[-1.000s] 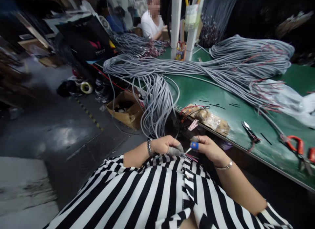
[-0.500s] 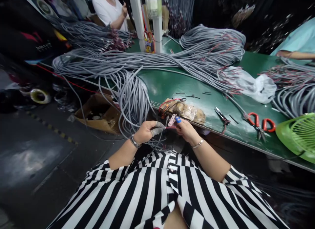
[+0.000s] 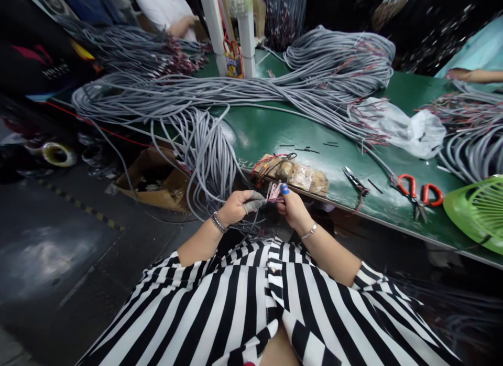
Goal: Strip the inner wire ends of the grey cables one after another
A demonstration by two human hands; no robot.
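Observation:
Grey coverings wrap fingertips of my left hand (image 3: 238,206), which pinches the end of a grey cable in front of the table edge. Thin pinkish wires (image 3: 274,199) run from it to my right hand (image 3: 293,207), whose thumb wears a blue cover. The right fingers are closed on these wires. A small pale pink piece (image 3: 274,190) shows between the hands; whether it is held is unclear. Just beyond them, a tape-wrapped block (image 3: 302,177) lies on the table edge. A bundle of grey cables (image 3: 214,156) hangs over the edge beside my left hand.
The green table (image 3: 267,130) holds long cable coils (image 3: 338,56), snips (image 3: 353,180), red-handled scissors (image 3: 420,195), a plastic bag (image 3: 420,135) and a green basket (image 3: 477,214). A cardboard box (image 3: 157,185) stands below at left. People are across the table.
The view has shifted slightly. My hands have come a little closer together, and the wire stretch between them looks shorter. The person in white across the table has lowered a hand.

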